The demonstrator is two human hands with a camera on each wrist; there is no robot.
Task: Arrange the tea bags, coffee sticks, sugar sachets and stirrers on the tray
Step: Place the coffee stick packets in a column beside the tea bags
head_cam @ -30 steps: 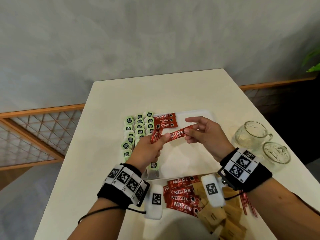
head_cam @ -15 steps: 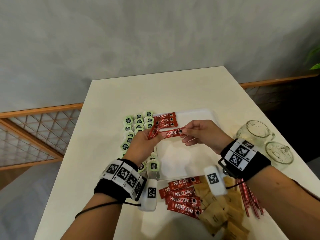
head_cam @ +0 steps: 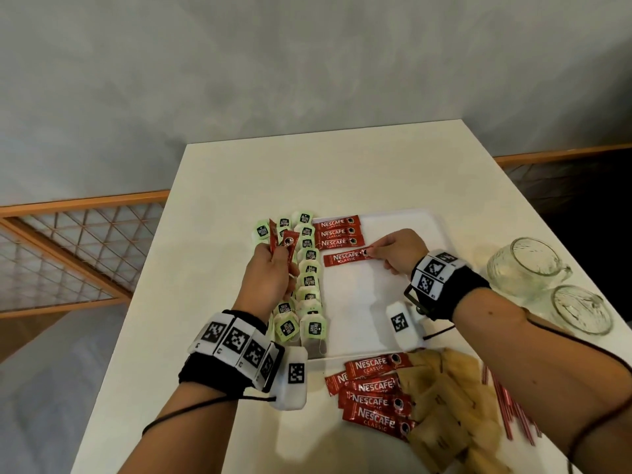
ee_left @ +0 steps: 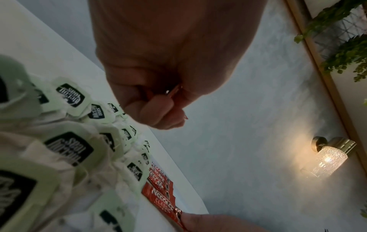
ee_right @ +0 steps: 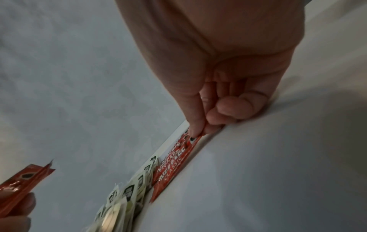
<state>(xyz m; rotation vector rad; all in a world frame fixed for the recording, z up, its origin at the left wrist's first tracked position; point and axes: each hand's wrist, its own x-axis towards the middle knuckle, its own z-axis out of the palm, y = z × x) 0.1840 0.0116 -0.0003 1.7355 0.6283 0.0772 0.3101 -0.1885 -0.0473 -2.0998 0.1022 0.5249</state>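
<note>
While the right hand [head_cam: 398, 253] pinches the right end of a coffee stick [head_cam: 347, 257] between thumb and forefinger, the stick lies flat on the white tray [head_cam: 403, 224], just near of three sticks [head_cam: 338, 232] already rowed up at the tray's far-left corner. Other right fingers [ee_right: 234, 109] are curled under.

Left hand [head_cam: 270, 277] is fisted round a couple more sticks [head_cam: 284, 242], held upright over the tea bags [head_cam: 309, 278]; exact count in the fist is hard to tell, looks like two. Fingers pressed tight together in the left wrist view.

Tea bags run in two overlapping columns along the tray's left edge, far to near, green tags up.

Off the tray, near side: loose pile of coffee sticks [head_cam: 374, 393], brown sugar sachets [head_cam: 448, 405] to their right, partly overlapping them, then red stirrers [head_cam: 509, 408] further right, partly under the right forearm. All on the white table [head_cam: 342, 172].

Two glass mugs [head_cam: 547, 285] stand right of the tray. Right half of the tray holds nothing but the hand.
</note>
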